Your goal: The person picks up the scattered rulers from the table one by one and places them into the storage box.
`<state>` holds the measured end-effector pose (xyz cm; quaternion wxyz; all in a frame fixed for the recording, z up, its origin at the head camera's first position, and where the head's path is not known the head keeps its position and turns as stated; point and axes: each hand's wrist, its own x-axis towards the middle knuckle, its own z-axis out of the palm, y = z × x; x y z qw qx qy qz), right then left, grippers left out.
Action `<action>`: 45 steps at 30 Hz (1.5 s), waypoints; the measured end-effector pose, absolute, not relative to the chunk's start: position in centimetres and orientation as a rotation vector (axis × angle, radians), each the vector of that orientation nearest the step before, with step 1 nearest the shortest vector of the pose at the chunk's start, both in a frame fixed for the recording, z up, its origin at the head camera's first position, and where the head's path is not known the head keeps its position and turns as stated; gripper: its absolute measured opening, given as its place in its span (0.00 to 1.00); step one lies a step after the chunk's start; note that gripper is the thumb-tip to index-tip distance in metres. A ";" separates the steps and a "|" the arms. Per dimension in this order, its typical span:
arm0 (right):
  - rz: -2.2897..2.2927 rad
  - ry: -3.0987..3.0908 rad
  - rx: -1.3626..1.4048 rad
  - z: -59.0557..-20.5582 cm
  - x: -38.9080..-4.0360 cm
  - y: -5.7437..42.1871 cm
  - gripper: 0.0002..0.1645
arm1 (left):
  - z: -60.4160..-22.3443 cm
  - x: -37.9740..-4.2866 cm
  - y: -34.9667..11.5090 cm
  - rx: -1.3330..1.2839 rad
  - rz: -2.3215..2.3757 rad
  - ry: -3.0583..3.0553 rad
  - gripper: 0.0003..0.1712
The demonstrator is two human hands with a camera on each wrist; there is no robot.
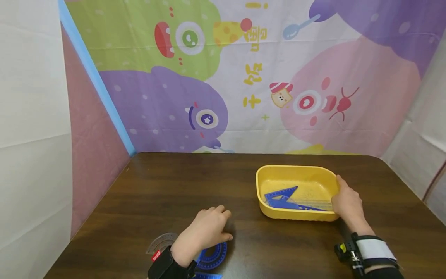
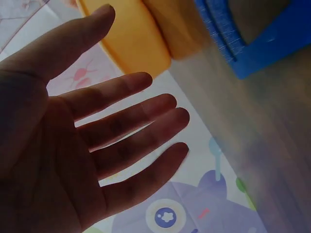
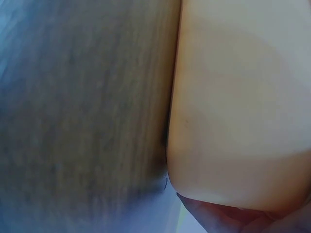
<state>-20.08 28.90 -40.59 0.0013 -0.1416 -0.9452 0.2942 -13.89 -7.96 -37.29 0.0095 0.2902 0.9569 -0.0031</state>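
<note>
A yellow plastic basin [image 1: 296, 170] stands on the right part of the table. My right hand [image 1: 348, 201] grips the basin's right end at the rim; in the right wrist view part of that hand [image 3: 218, 216] shows beyond the basin wall [image 3: 238, 107]. Inside lie a blue set square [image 1: 280, 203] and a clear ruler [image 1: 313, 203], partly overlapping. My left hand [image 1: 205, 228] hovers left of the basin, fingers apart and holding nothing in the left wrist view. Under and beside it are a blue protractor [image 1: 212, 259] and a clear protractor [image 1: 162, 243], partly hidden by the hand and wrist.
A blue straight-edged piece [image 1: 209, 276] lies at the bottom edge of the head view, mostly cut off. The brown wooden table [image 1: 167, 186] ends at a cartoon-printed cloth [image 1: 251, 128]. White cloth walls [image 1: 35, 155] stand at both sides.
</note>
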 end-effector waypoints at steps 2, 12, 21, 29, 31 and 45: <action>0.923 -2.966 -0.439 -40.5 -20.0 28.9 0.43 | -37.5 -13.7 -8.1 0.903 0.001 2.981 0.28; 0.918 -2.977 -0.454 -40.4 -20.2 29.0 0.43 | -38.0 -12.4 -8.7 0.857 -0.023 2.974 0.33; 0.941 -2.977 -0.468 -40.6 -20.2 28.8 0.43 | -38.7 -11.8 -8.7 0.713 -0.057 2.909 0.38; 0.947 -2.971 -0.479 -40.6 -20.2 28.7 0.44 | -39.2 -11.9 -8.5 0.697 -0.052 2.853 0.40; 0.944 -2.971 -0.481 -40.5 -20.2 28.7 0.44 | -39.2 -11.8 -8.5 0.727 -0.049 2.863 0.38; 0.913 -2.973 -0.459 -40.5 -20.2 28.8 0.43 | -39.4 -11.8 -8.4 0.810 -0.016 2.882 0.36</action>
